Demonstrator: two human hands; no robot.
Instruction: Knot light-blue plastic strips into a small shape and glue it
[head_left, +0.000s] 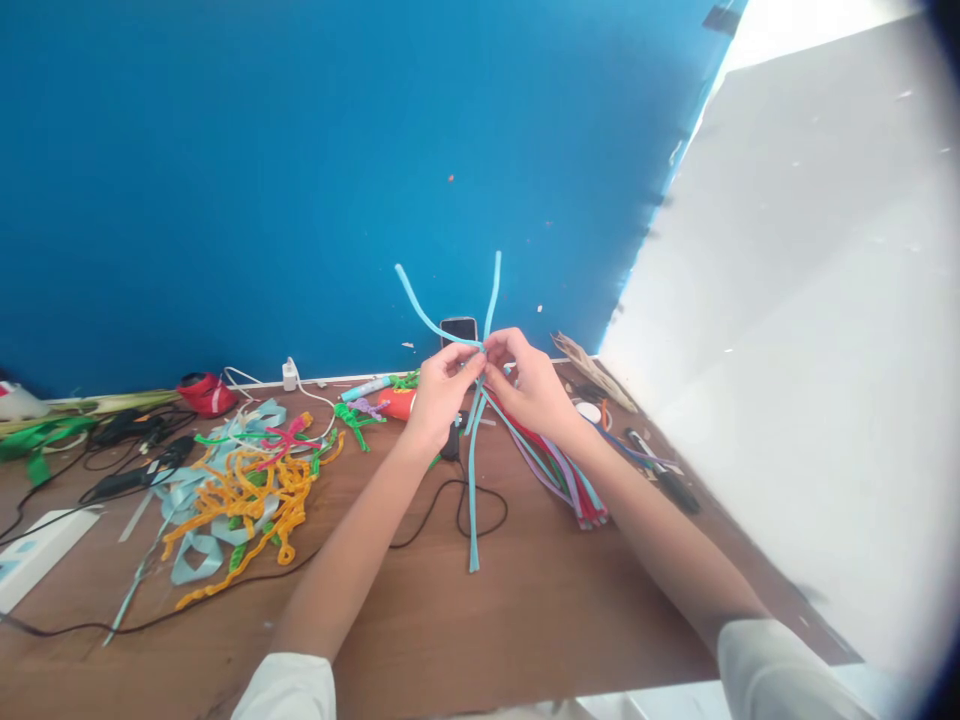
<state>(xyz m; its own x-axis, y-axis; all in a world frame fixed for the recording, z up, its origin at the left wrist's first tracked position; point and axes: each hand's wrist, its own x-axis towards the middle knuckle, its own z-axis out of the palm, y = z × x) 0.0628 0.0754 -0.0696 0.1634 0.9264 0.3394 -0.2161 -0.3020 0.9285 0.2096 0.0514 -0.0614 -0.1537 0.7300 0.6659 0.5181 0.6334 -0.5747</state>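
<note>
Left hand [442,393] and right hand [529,385] are pinching blue stems [472,490]. A cable [506,508] is looping below, orange stems [259,490] are cluttering the left.

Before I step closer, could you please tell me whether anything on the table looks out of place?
Nothing looks spilled, but the fuzzy orange stems on the left lie tangled with shiny pale-blue ribbon, unlike the neatly gathered multicoloured stem bundle. A thin black cable trails loosely across the brown wooden table.
</note>
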